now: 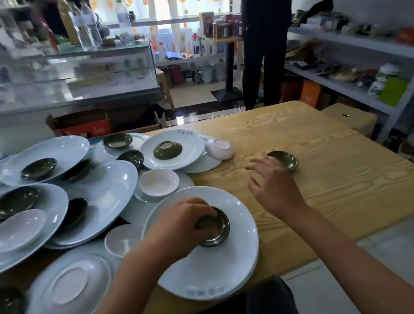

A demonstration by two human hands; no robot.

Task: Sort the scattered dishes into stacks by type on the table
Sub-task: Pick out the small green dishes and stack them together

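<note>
The left hand (183,222) grips a small dark green saucer (215,227) that sits in the middle of a large white plate (243,267) near the table edge. Its fingers curl over the saucer rim. The right hand (274,184) is released, fingers spread and holding nothing, just beside 1 other green saucer (283,159) that stands alone on the bare wooden table (340,190). I judge that this lone saucer is the start of the green stack.

The rest of the dishes lie mixed on the left side: white plates overlap and tilt, with dark saucers and small white saucers on them.

The risk: the large white plate hangs a little over the table edge, so a careless lift can tip it. Also the tilted pile can slide if a lower plate is pulled.
</note>
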